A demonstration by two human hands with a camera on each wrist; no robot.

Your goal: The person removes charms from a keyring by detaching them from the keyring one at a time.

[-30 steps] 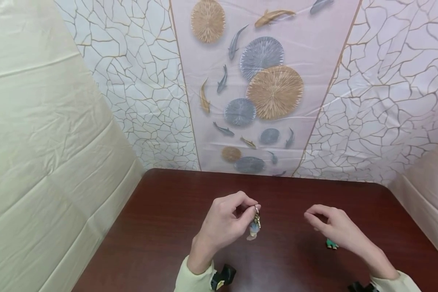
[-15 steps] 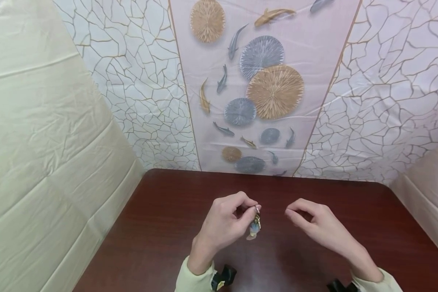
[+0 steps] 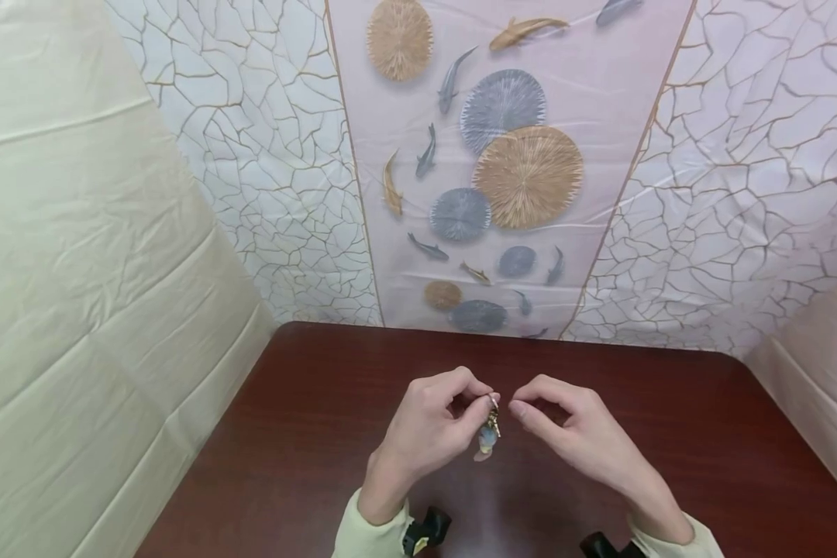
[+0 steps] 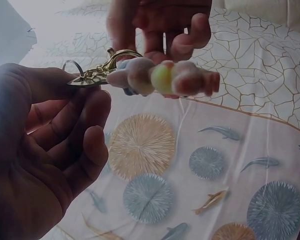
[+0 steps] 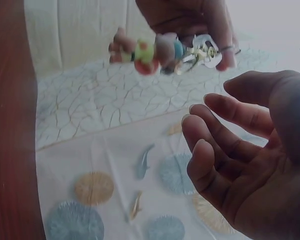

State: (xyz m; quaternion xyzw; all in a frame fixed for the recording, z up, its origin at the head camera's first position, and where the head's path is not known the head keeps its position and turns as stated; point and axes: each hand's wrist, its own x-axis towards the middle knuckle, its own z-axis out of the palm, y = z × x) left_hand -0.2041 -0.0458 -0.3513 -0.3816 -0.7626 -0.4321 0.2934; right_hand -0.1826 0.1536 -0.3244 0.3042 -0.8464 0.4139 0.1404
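A small figurine keychain (image 3: 487, 439) with pale, blue and yellow parts hangs from gold-coloured metal fittings. My left hand (image 3: 427, 422) pinches the metal end between thumb and index finger, above the table. In the left wrist view the figurine (image 4: 165, 77) points away from the fingers, and a thin split ring (image 4: 73, 66) stands up by the thumb. Just to the right, my right hand (image 3: 586, 434) holds nothing; its thumb and index tips are close to the clasp. Its fingers are loosely bent and apart in the right wrist view, below the gold clasp (image 5: 202, 51).
Beneath both hands is a dark red-brown table (image 3: 307, 434). A patterned cloth (image 3: 474, 256) with fish and round motifs hangs behind its far edge, and a pale fabric wall (image 3: 111, 310) stands at left. Black camera mounts (image 3: 427, 530) sit at the wrists.
My right hand has moved left, up beside the keychain. The left hand has stayed almost still with the keychain. A small green object earlier below the right hand is now hidden.
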